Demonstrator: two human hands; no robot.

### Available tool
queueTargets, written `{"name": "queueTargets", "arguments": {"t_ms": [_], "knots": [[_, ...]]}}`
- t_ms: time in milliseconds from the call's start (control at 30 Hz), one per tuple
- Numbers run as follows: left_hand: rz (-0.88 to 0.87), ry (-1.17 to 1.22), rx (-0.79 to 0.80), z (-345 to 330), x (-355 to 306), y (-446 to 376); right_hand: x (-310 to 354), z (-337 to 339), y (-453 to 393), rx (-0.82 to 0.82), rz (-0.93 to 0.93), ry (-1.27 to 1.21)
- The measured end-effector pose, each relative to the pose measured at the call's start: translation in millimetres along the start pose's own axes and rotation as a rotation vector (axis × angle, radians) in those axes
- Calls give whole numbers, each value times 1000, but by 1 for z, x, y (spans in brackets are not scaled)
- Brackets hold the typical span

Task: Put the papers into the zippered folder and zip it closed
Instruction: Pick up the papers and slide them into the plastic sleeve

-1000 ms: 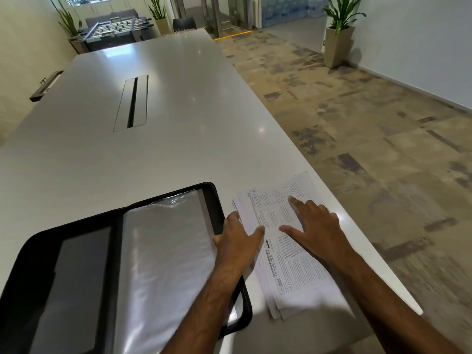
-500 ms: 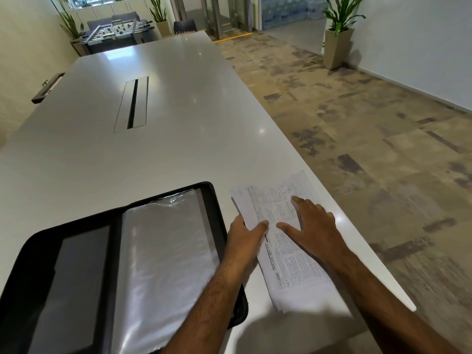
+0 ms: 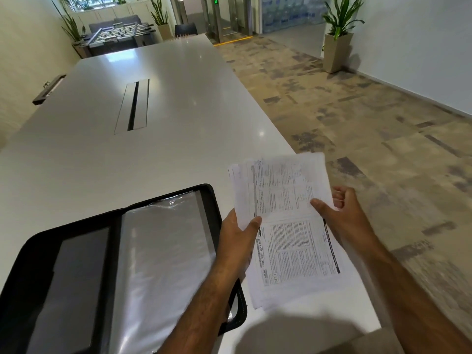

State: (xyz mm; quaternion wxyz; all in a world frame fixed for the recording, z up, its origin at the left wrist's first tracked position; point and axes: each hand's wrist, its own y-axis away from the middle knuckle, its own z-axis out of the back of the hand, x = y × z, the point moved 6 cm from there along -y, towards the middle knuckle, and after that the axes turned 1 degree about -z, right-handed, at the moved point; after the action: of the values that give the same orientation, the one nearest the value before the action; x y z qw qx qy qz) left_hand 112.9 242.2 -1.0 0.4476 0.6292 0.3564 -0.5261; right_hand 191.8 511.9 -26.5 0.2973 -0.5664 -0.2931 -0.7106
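A stack of printed white papers is lifted off the table near its right edge, held by both hands. My left hand pinches the stack's left edge, thumb on top. My right hand grips the right edge, fingers curled under. A black zippered folder lies open on the table to the left of the papers, showing clear plastic sleeves on its right half and a dark panel on its left half. My left forearm crosses the folder's lower right corner.
The long white table stretches ahead with a cable slot along its middle. Its right edge is just beyond the papers, with patterned carpet below. A potted plant and a foosball table stand far off.
The papers lay flat on the table under both hands before. Now both hands have gripped the stack's sides and raised it off the surface.
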Motion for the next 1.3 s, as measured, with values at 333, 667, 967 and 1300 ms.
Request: {"name": "queueTargets", "arguments": {"t_ms": [333, 667, 967, 1300], "knots": [[-330, -133, 52, 11, -101, -7, 137, -4, 11, 170, 324, -186], [-319, -266, 122, 8, -107, -25, 134, 0, 9, 24, 350, -169], [-336, -177, 192, 4, -107, -25, 129, -3, 9, 33, 360, -178], [-294, -207, 267, -6, -105, -19, 130, -13, 11, 74, 380, -134]]}}
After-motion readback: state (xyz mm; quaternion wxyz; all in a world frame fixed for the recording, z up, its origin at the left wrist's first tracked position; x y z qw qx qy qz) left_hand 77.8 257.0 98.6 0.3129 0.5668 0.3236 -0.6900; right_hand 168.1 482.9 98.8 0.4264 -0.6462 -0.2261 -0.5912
